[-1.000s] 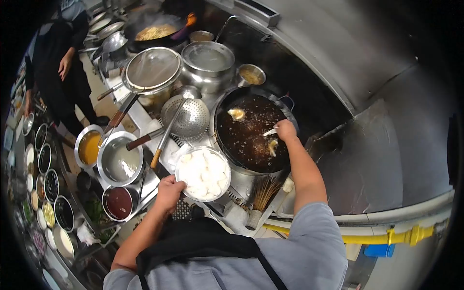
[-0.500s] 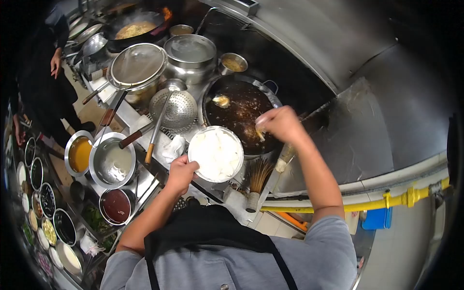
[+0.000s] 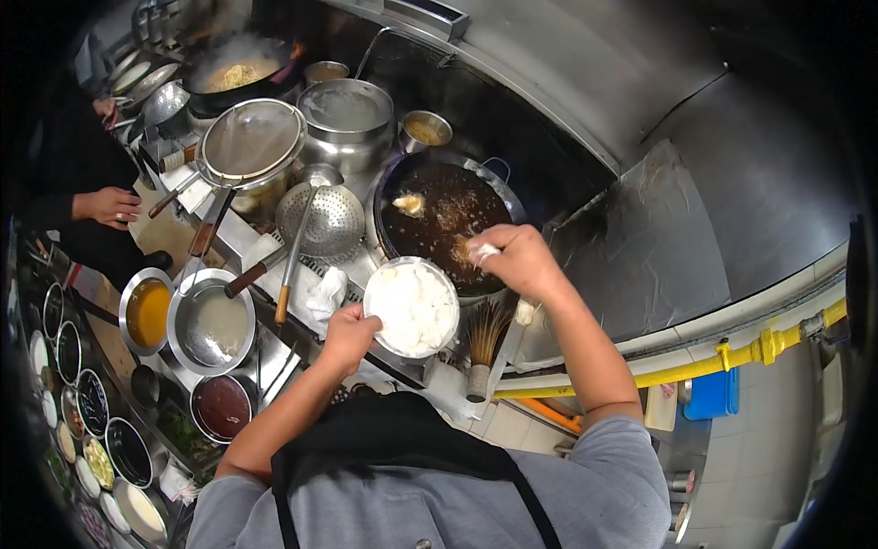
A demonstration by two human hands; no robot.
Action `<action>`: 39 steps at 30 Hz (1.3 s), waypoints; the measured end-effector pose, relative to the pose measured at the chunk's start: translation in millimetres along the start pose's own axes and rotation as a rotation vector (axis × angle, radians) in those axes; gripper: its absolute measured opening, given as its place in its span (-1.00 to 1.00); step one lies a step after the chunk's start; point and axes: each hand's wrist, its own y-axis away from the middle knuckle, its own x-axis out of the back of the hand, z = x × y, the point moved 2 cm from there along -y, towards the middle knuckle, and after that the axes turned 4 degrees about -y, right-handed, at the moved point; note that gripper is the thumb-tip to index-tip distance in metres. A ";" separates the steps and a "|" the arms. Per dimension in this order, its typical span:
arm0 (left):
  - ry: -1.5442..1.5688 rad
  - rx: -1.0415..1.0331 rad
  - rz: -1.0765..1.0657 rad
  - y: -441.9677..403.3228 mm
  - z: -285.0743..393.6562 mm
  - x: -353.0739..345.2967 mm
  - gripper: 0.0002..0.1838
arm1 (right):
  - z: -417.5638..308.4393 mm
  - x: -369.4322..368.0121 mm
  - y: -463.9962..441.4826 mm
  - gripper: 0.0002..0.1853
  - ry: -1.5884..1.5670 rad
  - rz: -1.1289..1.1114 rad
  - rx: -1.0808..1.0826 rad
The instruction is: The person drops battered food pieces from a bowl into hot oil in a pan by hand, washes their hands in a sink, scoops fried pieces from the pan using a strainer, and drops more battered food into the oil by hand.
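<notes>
My left hand (image 3: pixel 348 337) grips the near-left rim of a round bowl (image 3: pixel 455 316), thumb on the edge. White, floury-looking pieces (image 3: pixel 412 306) fill this bowl. Over the near-right side of a wok (image 3: pixel 506 194) of dark bubbling oil, my right hand (image 3: pixel 517 256) pinches a small white-coated piece (image 3: pixel 486 253). One pale, battered piece (image 3: pixel 409 204) floats at the far left of the oil. A browner patch (image 3: pixel 462 247) froths just left of my right fingers. What lies under the coating cannot be made out.
Left of the wok rest a perforated skimmer (image 3: pixel 322 220), a mesh strainer (image 3: pixel 251 137) and a lidded pot (image 3: pixel 346 108). A bamboo brush (image 3: pixel 483 352) stands near the bowl. Basins of yellow liquid (image 3: pixel 148 314) and cloudy liquid (image 3: pixel 215 322) sit left. A co-worker's hand (image 3: pixel 112 207) shows at far left.
My right hand has shifted slightly left; a yellowish piece hung below its fingers before, and a white piece shows there now. The bowl has moved slightly down and right in view.
</notes>
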 end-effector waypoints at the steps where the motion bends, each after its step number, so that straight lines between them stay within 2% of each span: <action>1: -0.026 -0.003 0.019 -2.4 -3.8 3.7 -0.84 | 12.3 6.7 -7.1 -0.78 -0.046 0.037 -0.018; 2: -0.051 -0.005 0.039 -5.0 -7.7 7.7 -0.84 | 23.5 11.7 -15.0 -0.76 -0.093 0.074 -0.036; 3: -0.023 -0.010 0.047 -4.6 -7.9 8.8 -0.84 | 17.0 17.9 -20.1 -0.79 -0.122 0.087 -0.157; 6: 0.053 -0.001 0.061 -1.6 -10.4 15.1 -0.86 | 53.7 9.7 -46.3 -0.87 -0.145 0.122 -0.197; 8: 0.049 -0.003 0.096 -1.0 -13.3 22.2 -0.87 | 70.4 -9.6 -59.1 -0.81 0.147 0.088 -0.180; 10: 0.049 -0.009 0.137 1.1 -13.5 29.4 -0.89 | 113.7 -45.2 -69.9 -0.83 0.441 0.103 0.014; 13: 0.076 -0.027 0.197 13.0 -9.6 40.9 -0.91 | 170.2 -95.2 -83.3 -0.75 0.487 0.000 -0.184; 14: 0.081 -0.026 0.214 15.7 -9.4 44.3 -0.91 | 181.9 -108.2 -89.7 -0.75 0.482 -0.012 -0.173; 16: 0.054 -0.036 0.243 25.5 -0.8 47.1 -0.90 | 176.4 -126.3 -95.1 -0.73 0.440 -0.084 -0.288; 17: 0.020 -0.019 0.248 31.1 3.9 47.8 -0.88 | 173.1 -129.1 -95.6 -0.81 0.344 -0.119 -0.228; 18: 0.018 -0.013 0.255 30.8 3.2 49.1 -0.88 | 172.0 -130.7 -99.3 -0.81 0.338 -0.126 -0.228; 20: 0.033 -0.027 0.254 29.5 0.7 52.5 -0.85 | 167.3 -125.0 -111.4 -0.84 0.324 0.092 -0.072; 22: 0.042 -0.020 0.257 24.2 1.8 51.0 -0.85 | 117.6 -92.7 -110.6 -0.86 0.332 0.231 -0.069; 23: -0.017 -0.018 0.256 19.8 3.4 49.8 -0.86 | 110.3 -80.2 -108.4 -0.86 0.173 0.259 -0.023; 24: -0.075 -0.017 0.251 15.8 3.1 46.7 -0.87 | 97.5 -68.6 -105.3 -0.87 0.141 0.223 -0.046; 26: -0.004 -0.027 0.234 5.5 0.0 39.8 -0.86 | 70.0 -59.8 -88.7 -0.88 -0.090 0.075 -0.180; 28: 0.044 -0.043 0.141 -3.7 -0.9 30.1 -0.86 | 22.5 -57.3 -56.1 -0.84 -0.186 -0.174 -0.273; 32: -0.113 -0.108 0.025 0.3 10.4 3.4 -0.88 | -2.2 -86.7 -4.7 -0.73 0.259 -0.021 0.233; 34: -0.153 -0.128 -0.012 -1.6 1.1 -3.0 -0.89 | 14.3 -95.4 8.5 -0.73 0.164 -0.096 0.193; 36: -0.061 0.015 -0.059 1.2 -9.8 -11.9 -0.91 | 16.1 -89.9 21.3 -0.72 0.176 -0.136 0.107; 39: -0.059 0.077 -0.083 -0.4 -23.7 -16.9 -0.90 | 14.2 -72.2 33.8 -0.74 0.279 -0.224 -0.014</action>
